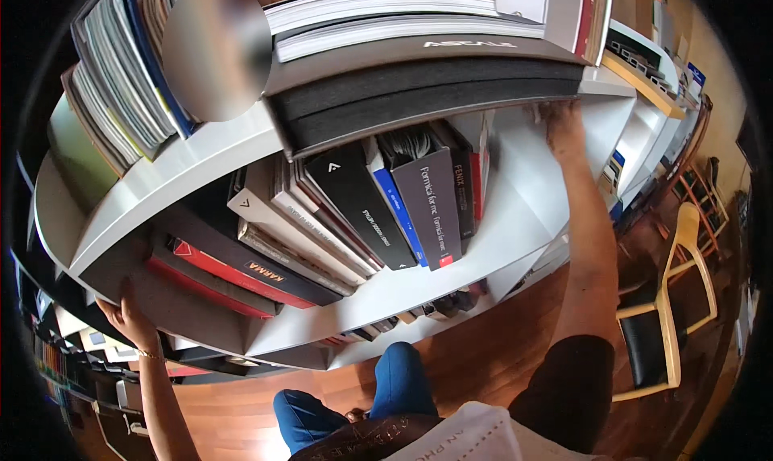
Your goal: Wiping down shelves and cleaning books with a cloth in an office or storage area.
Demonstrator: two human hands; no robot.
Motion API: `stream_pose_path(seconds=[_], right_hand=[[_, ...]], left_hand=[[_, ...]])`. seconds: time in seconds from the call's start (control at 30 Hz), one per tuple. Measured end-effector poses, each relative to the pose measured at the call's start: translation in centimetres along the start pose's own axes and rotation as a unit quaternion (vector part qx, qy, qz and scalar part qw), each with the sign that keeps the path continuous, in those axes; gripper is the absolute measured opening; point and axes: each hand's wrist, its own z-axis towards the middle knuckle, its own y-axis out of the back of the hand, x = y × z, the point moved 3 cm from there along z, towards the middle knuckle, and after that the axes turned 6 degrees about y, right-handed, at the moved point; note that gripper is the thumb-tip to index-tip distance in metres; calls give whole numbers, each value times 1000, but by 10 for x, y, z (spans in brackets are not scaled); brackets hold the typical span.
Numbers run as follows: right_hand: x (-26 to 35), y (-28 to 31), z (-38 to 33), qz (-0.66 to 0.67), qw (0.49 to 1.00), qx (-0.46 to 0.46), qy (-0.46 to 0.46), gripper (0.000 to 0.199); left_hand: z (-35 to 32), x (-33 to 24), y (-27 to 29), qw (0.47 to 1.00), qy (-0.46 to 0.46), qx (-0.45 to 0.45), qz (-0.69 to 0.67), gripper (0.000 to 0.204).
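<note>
Black binders lie stacked on the upper shelf, just left of our right fingers, their front jutting past the white board. We judge them heavy and stiff, perhaps slippery, best held from beneath at both short ends. Our right hand reaches to their lower right corner; its fingertips are shadowed, so we cannot tell whether they pinch. Our left hand, well below and left, has fingers spread at a dark panel's edge. Leaning books crowd the space below-left of our right fingers; open room lies directly beneath them.
</note>
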Motion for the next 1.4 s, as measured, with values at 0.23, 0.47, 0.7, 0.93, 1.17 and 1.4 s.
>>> stream_pose_path(seconds=[0.23, 0.47, 0.7, 0.93, 1.17, 1.4], right_hand=[[91, -66, -74, 86, 965, 210, 132, 42], [131, -83, -76, 136, 964, 191, 127, 43], [194, -126, -121, 422, 863, 216, -174, 47], [195, -98, -124, 393, 873, 265, -114, 48], [181, -55, -168, 398, 872, 258, -121, 50], [221, 25, -184, 395, 875, 199, -196, 45]], left_hand=[[-4, -2, 4, 999, 34, -7, 3, 45], [-6, -15, 0, 999, 2, -30, 43, 41], [-1, -7, -7, 999, 8, -21, 44, 45], [1, -8, -4, 999, 11, -16, 25, 46], [-3, -15, -12, 999, 5, 2, 37, 42], [-3, -19, -16, 999, -32, 6, 4, 37]])
